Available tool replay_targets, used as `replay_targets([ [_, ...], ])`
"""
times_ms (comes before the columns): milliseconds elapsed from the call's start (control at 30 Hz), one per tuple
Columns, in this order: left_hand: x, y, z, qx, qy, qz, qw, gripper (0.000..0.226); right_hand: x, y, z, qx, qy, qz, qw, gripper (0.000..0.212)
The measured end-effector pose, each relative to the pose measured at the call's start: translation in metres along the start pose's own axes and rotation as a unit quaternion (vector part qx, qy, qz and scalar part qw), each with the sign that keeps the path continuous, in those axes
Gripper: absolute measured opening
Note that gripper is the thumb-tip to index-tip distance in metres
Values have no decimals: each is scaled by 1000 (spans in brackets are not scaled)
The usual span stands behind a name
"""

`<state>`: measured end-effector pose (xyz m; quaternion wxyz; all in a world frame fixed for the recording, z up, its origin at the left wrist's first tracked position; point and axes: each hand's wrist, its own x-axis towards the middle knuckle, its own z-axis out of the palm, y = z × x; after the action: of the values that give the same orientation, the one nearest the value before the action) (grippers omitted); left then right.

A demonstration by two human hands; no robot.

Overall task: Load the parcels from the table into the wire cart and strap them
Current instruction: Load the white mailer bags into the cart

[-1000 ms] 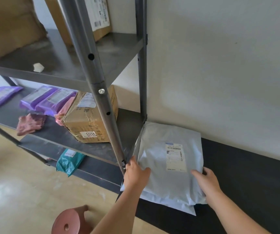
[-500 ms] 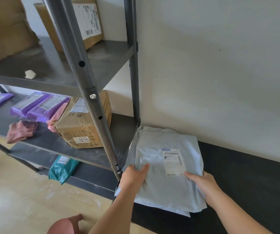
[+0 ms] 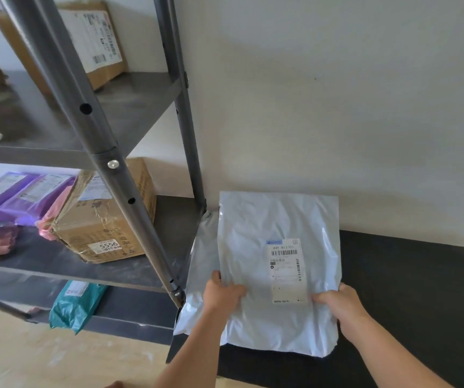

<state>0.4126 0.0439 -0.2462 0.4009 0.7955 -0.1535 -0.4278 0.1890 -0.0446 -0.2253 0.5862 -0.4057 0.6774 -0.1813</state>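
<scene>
At the left end of the black table (image 3: 410,292), close to the wall (image 3: 337,107): grey parcel (image 3: 253,242), held in both hands. Long axis set near-to-far, from the person toward the wall; short axis left-to-right. Printed label (image 3: 285,271) face up on the right half, barcode end toward the wall, readable from the near side. Far edge seen in front of the foot of the wall; contact with the wall not determinable. Near edge over the table, short of the front rim. Gripped at the near-left edge by the left hand (image 3: 222,294), fingers curled onto the top face. Gripped at the near-right edge by the right hand (image 3: 340,302), fingers closed on the top face just beside the lower corner of the label. Positioned above a second grey parcel (image 3: 202,253), offset to the left and visible as a strip along the left side. Left clearance tight: margin of the second grey parcel just beside the front post (image 3: 107,169) and the rear post (image 3: 188,130) of the metal shelf rack. Far side closed off by the wall. Right side open: bare table surface from the right edge of the grey parcel outward. Near side open toward the person. On the rack's middle shelf, apart from the grey parcel: cardboard box (image 3: 104,231) marked 5556, with purple mailers (image 3: 20,197) beyond it. One level lower: teal mailer (image 3: 76,303).
</scene>
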Motion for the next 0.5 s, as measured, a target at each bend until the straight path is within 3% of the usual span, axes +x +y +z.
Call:
replay_targets([
  [500, -34, 17, 81, 8, -87, 45, 995, 26, -19, 42, -86, 58, 97, 0, 994, 33],
])
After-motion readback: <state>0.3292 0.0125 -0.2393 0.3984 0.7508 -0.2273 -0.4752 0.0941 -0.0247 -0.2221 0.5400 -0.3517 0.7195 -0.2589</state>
